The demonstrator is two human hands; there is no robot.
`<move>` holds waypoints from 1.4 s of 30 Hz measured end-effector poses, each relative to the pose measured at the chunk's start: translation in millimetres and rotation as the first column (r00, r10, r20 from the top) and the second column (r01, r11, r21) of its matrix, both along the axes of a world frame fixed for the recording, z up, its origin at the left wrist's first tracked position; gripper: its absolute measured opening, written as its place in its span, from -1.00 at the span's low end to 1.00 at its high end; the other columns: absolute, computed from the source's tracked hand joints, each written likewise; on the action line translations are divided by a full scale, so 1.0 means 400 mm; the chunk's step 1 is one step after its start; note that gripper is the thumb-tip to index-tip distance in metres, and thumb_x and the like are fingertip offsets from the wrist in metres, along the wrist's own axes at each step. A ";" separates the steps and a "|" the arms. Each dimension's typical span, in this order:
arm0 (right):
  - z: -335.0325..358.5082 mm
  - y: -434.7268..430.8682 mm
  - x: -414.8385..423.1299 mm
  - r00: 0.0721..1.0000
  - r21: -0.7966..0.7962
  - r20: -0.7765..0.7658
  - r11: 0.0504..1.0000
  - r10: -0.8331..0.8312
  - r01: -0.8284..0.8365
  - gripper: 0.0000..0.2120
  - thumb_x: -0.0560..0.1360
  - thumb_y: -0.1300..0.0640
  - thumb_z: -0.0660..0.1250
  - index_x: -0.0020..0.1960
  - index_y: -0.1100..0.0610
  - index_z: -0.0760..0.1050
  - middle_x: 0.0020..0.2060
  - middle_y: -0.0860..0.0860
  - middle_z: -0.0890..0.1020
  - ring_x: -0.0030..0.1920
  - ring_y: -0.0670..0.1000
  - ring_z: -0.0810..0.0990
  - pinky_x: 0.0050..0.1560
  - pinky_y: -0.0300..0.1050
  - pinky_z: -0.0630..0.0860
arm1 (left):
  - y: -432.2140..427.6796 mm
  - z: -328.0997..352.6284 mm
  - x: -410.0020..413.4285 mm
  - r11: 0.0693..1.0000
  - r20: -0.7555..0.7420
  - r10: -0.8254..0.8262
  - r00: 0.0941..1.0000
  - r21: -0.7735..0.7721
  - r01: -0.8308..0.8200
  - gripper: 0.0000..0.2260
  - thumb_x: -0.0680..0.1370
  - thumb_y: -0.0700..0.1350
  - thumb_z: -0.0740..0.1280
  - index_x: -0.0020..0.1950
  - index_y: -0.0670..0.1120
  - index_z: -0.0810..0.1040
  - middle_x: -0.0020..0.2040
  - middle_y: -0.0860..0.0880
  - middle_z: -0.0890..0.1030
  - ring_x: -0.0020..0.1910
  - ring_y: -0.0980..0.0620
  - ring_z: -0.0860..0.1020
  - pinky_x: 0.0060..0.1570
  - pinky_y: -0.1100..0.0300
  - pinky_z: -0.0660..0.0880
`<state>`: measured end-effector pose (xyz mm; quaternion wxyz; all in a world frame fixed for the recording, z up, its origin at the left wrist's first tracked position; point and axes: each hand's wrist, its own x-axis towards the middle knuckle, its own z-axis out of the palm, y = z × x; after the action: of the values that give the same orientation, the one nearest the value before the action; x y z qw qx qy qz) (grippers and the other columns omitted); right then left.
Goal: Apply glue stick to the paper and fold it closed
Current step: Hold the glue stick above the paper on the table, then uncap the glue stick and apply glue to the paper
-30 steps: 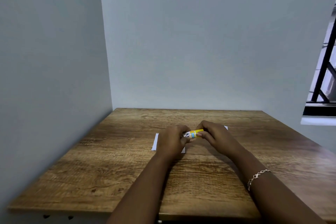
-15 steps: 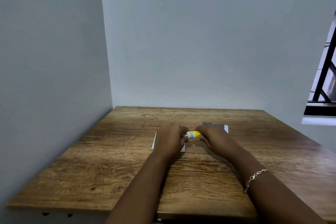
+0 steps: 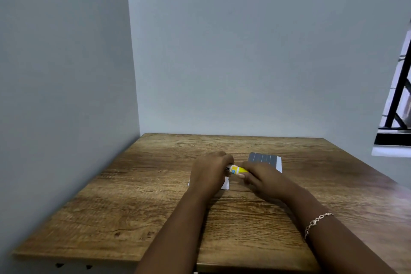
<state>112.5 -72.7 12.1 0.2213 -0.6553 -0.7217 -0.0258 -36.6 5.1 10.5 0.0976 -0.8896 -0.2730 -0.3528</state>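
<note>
A yellow glue stick (image 3: 237,170) lies sideways between my two hands above the middle of the wooden table (image 3: 138,202). My left hand (image 3: 209,173) grips its left end. My right hand (image 3: 262,179) closes on its right end. A white paper (image 3: 226,184) lies under my left hand, and only a corner and a sliver of its edge show. Behind my right hand a grey striped sheet (image 3: 263,158) with a white border lies flat on the table.
Grey walls stand close on the left and behind the table. A barred window (image 3: 398,104) is at the right. A bracelet (image 3: 317,222) circles my right wrist.
Both hands stayed together on the glue stick and shifted slightly toward me. More of the grey striped sheet behind my right hand has come into view.
</note>
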 end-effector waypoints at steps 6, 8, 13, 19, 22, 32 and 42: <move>0.008 0.010 -0.003 0.985 0.072 0.140 0.994 -0.097 0.087 -0.75 0.55 0.08 0.14 0.18 0.12 0.44 0.03 0.13 0.60 0.02 0.12 0.51 -0.17 -0.13 0.24 | 0.002 -0.003 0.013 0.999 -0.033 0.028 0.999 0.032 -0.027 -0.86 0.21 -0.12 0.50 -0.26 -0.01 0.64 -0.38 0.03 0.64 -0.41 0.03 0.58 -0.53 0.27 0.02; 0.012 0.009 0.000 0.967 0.135 0.224 0.987 -0.121 0.092 -0.75 0.55 0.09 0.14 0.18 0.14 0.43 0.04 0.14 0.58 0.04 0.14 0.50 -0.16 -0.15 0.21 | 0.002 -0.001 0.013 0.998 -0.028 0.015 0.999 -0.062 -0.016 -0.85 0.45 -0.11 0.35 0.00 -0.03 0.63 -0.14 -0.05 0.67 -0.14 -0.09 0.59 -0.39 0.18 0.21; 0.012 0.013 0.005 0.949 0.247 0.289 0.967 -0.126 0.053 -0.80 0.37 0.16 0.24 -0.07 0.20 0.55 -0.22 0.17 0.63 -0.18 0.23 0.59 -0.27 -0.08 0.43 | 0.002 -0.014 0.013 0.987 -0.014 0.047 0.999 -0.155 -0.048 -0.79 0.55 -0.02 0.21 0.12 0.00 0.54 -0.01 -0.06 0.64 0.00 -0.10 0.54 -0.25 0.16 0.20; 0.014 0.000 0.053 0.973 0.291 -0.160 0.934 -0.165 0.206 -0.83 0.41 0.26 0.36 0.00 0.18 0.54 -0.10 0.13 0.57 -0.08 0.08 0.49 -0.13 -0.15 0.30 | 0.019 -0.012 -0.002 0.954 0.194 0.094 0.976 -0.298 -0.032 -0.77 0.54 0.01 0.25 0.14 -0.05 0.47 -0.06 -0.09 0.64 -0.03 -0.14 0.56 -0.24 0.15 0.24; 0.005 -0.010 0.057 0.903 0.197 -0.424 0.967 -0.066 0.163 -0.86 0.43 0.28 0.32 -0.10 0.06 0.51 -0.22 0.11 0.57 -0.21 0.01 0.48 -0.25 -0.27 0.34 | 0.013 -0.013 -0.003 0.907 0.323 0.057 0.945 -0.412 0.086 -0.74 0.51 -0.04 0.32 0.15 -0.08 0.41 -0.07 -0.09 0.65 -0.07 -0.13 0.57 -0.24 0.17 0.26; -0.013 0.001 0.054 0.905 -0.071 -0.382 0.982 -0.187 0.173 -0.80 0.44 0.27 0.32 0.06 0.14 0.51 -0.07 0.09 0.58 -0.09 -0.03 0.50 -0.20 -0.31 0.38 | 0.016 -0.017 0.009 0.802 0.436 -0.030 0.899 -0.527 0.282 -0.72 0.41 -0.11 0.45 -0.18 -0.04 0.33 -0.38 0.11 0.37 -0.29 0.00 0.39 -0.35 0.16 0.23; 0.006 -0.009 0.000 0.960 0.208 -0.280 0.977 0.025 0.035 -0.67 0.33 0.02 0.44 0.04 0.12 0.53 -0.11 0.02 0.61 -0.04 -0.01 0.55 -0.05 -0.15 0.47 | 0.006 -0.008 0.018 0.687 0.654 0.014 0.756 -0.556 0.468 -0.60 0.35 -0.19 0.51 -0.35 0.00 0.24 -0.44 0.06 0.35 -0.50 0.20 0.35 -0.42 0.36 0.28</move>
<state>112.7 -76.1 14.5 0.3896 -0.6271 -0.6744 -0.0096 -29.3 7.6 7.2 -0.3825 -0.7233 -0.2804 -0.5018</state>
